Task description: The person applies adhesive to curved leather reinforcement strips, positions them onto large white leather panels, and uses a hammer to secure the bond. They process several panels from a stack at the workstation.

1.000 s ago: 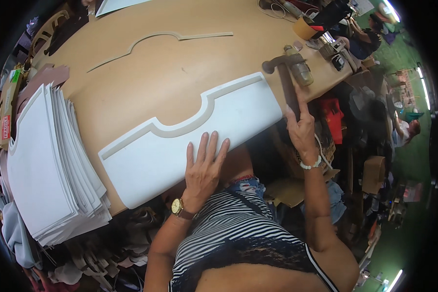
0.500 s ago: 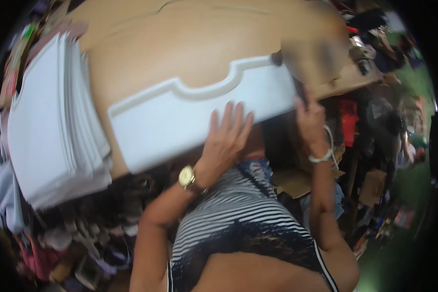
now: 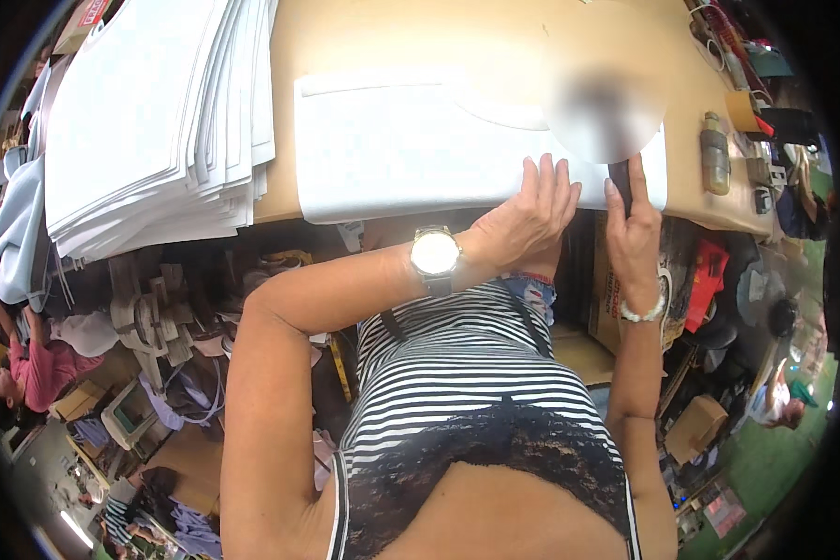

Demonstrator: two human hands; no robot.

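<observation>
A flat white panel [image 3: 392,159] lies along the near edge of the tan table, with a curved notch in its far side. My left hand [image 3: 532,205] rests on its near edge, fingers stretched out and holding nothing. At the panel's right end, my right hand [image 3: 633,224] is closed around the dark handle of a tool [image 3: 619,179], with the index finger extended along it. A blurred patch hides the tool's far end, so its kind cannot be told.
A thick stack of white sheets [image 3: 149,121] sits at the left of the table [image 3: 364,37]. On the right stands a small bottle [image 3: 715,154], near a yellow roll [image 3: 742,110]. Below the table's edge are a cardboard box [image 3: 609,299] and a red piece [image 3: 707,280]. Other people work farther off.
The panel now lies straighter and farther right in the view, and the stack shows higher up. My left hand has shifted toward the panel's right end; my right hand still grips the tool.
</observation>
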